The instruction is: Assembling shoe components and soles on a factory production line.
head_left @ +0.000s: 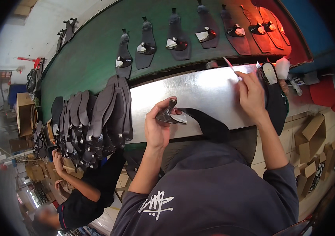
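Note:
My left hand (156,126) is closed around one end of a dark shoe sole (208,122), where a dark, pointed piece with a whitish underside sticks out. The rest of the sole curves down to the right, past the near edge of a shiny metal worktop (191,84). Over the right part of the worktop, my right hand (252,96) pinches a thin, pale stick-like tool (228,63) pointing up and left. Its exact kind is unclear. Close by stands a dark-wrapped container with a cream oval top (269,73).
Beyond the worktop, a green belt (92,51) carries a row of dark soles (146,43), lit red at the right. Stacked soles (96,110) crowd the left. A co-worker (83,196) reaches toward that stack. A white cup (282,67) and cardboard boxes (310,133) are at right.

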Action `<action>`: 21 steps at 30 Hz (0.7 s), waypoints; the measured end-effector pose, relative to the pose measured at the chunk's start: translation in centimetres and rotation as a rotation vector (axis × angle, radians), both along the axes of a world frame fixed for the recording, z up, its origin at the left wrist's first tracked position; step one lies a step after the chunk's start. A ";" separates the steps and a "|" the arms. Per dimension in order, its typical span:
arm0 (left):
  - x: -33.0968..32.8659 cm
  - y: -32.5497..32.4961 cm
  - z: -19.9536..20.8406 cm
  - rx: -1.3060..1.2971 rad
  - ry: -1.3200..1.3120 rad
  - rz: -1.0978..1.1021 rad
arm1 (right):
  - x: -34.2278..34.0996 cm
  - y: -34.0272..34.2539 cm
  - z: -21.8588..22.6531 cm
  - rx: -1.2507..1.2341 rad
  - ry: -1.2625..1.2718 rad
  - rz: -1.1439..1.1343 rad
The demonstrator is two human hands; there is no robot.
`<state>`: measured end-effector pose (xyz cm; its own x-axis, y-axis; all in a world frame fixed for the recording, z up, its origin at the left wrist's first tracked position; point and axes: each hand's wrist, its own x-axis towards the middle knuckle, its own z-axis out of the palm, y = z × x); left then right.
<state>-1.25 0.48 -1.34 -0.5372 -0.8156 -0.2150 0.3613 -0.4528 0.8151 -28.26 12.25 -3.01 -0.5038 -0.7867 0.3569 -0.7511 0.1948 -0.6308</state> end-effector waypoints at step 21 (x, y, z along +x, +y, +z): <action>-3.6 3.3 0.7 -0.056 -0.138 0.319 | 11.3 -0.5 5.9 0.132 -1.366 0.503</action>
